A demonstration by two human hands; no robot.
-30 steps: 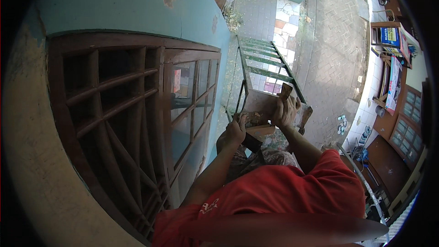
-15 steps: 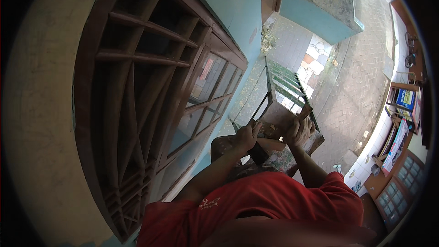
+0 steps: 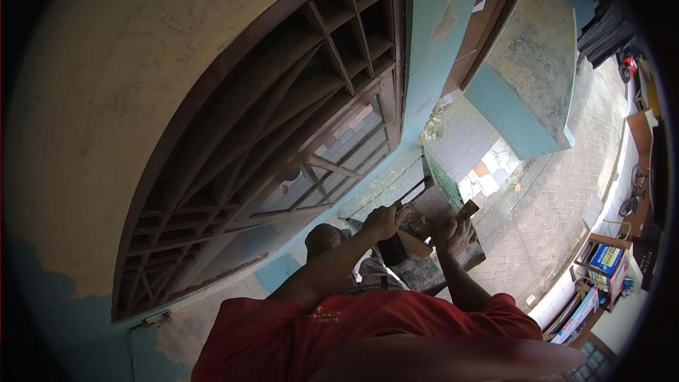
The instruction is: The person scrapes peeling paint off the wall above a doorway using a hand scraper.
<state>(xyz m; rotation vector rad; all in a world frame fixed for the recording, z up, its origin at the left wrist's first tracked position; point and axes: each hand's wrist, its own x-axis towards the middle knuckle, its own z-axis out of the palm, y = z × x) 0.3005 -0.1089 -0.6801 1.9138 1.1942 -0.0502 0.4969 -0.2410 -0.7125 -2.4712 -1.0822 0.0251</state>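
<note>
My left hand (image 3: 382, 223) is closed in front of my chest, its fingers wrapped around something I cannot make out. A dark flat block (image 3: 391, 250) shows just below it, beside a tan piece (image 3: 416, 244). My right hand (image 3: 453, 238) is closed too, a little to the right, with the end of a brown wooden piece (image 3: 467, 210) sticking out above its fingers. Under and beyond both hands stands a worn, paint-spotted stand (image 3: 428, 272) with a dark metal frame and green slats (image 3: 443, 182). How the pieces between my hands join is too dark to tell.
A brown wooden window frame (image 3: 283, 106) with glass panes and lattice fills the wall at left. Beyond stands a low blue wall block (image 3: 527, 85). A brick-paved lane (image 3: 552, 191) runs at right, past a rack of goods (image 3: 605, 258). One shoe (image 3: 325, 239) shows below my left arm.
My view has turned, so the window and wall block have shifted within it. Both hands remain closed in front of me, slightly lower in the picture, with the brown wooden piece still in my right hand.
</note>
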